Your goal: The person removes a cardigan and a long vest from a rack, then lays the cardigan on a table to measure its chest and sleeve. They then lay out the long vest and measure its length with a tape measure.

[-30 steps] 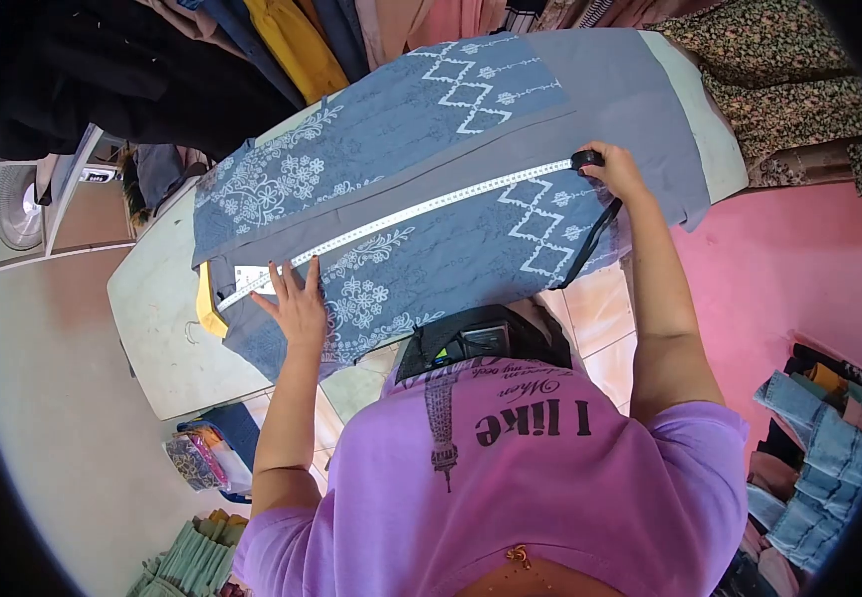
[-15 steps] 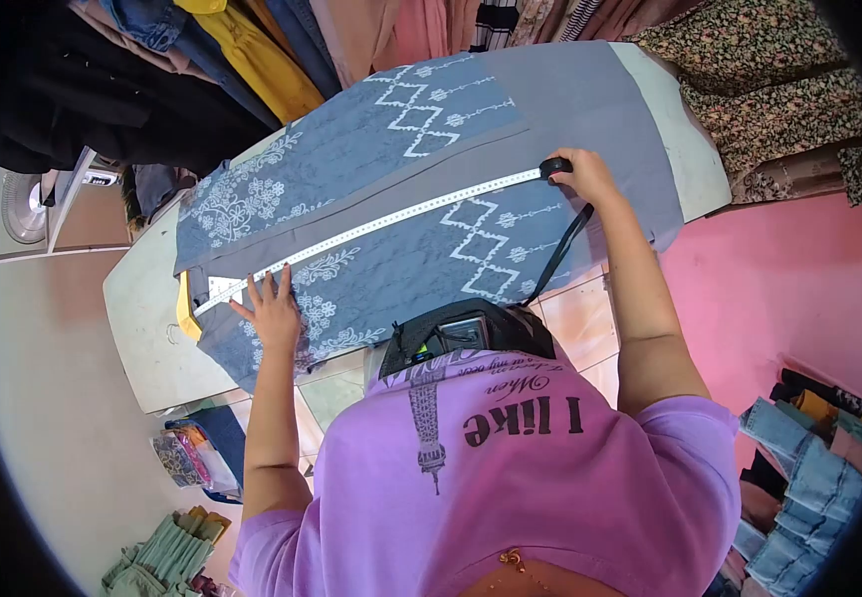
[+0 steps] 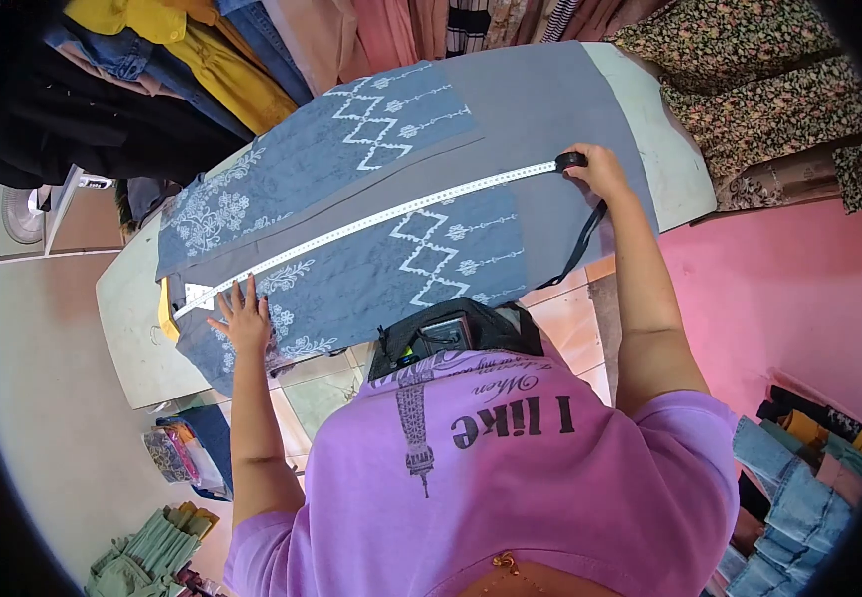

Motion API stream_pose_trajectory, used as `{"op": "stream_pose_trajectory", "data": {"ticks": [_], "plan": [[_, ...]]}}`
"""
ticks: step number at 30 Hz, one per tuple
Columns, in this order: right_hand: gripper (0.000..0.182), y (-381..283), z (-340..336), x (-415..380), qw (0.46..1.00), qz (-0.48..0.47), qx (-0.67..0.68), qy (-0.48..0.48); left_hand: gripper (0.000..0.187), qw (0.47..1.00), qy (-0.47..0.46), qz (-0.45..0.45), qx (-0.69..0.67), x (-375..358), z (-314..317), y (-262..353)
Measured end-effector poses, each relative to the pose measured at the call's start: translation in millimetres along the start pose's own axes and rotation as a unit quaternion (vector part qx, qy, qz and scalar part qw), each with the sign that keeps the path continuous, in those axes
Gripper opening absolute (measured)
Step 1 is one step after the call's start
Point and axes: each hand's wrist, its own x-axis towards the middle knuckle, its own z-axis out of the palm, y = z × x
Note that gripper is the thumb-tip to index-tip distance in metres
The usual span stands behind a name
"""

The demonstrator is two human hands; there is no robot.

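A blue-grey garment with white floral and diamond prints lies spread on a white board-like table. A white tape measure blade runs lengthwise across it, from a yellow piece and a white tag at the left end. My right hand grips the black tape measure case over the plain grey part at the right; a dark strap hangs below that wrist. My left hand rests on the cloth near the other end, fingers spread, their tips at the blade.
Hanging clothes line the far side, among them a yellow garment and a floral dress. Folded jeans are stacked at lower right and green clothes at lower left. A fan stands at the left.
My right hand has drawn the tape measure case further right, lengthening the exposed blade. My left hand stays on the cloth near the tape's start. The view has shifted slightly.
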Motion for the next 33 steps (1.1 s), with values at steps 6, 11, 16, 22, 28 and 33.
{"op": "stream_pose_trajectory", "data": {"ticks": [6,11,16,22,28,33], "plan": [[0.029,35,-23,9,1.0,0.005,0.013,0.008,0.052,1.0,-0.008,-0.024,-0.009,1,-1,4],[0.03,59,-46,15,0.999,-0.002,-0.018,0.033,0.052,0.999,-0.026,-0.028,-0.011,2,-1,3],[0.031,93,-65,28,0.999,0.029,0.01,0.024,0.053,0.998,-0.051,-0.038,-0.018,5,-3,2],[0.035,120,-83,40,0.999,0.014,0.001,0.038,0.054,0.996,-0.083,-0.037,-0.006,8,-4,-1],[0.034,158,-92,55,0.999,0.035,-0.003,0.033,0.056,0.994,-0.096,-0.043,-0.016,8,-9,1],[0.033,164,-98,55,0.994,0.074,0.083,0.014,0.057,0.993,-0.109,-0.047,-0.003,8,-12,3]]}}
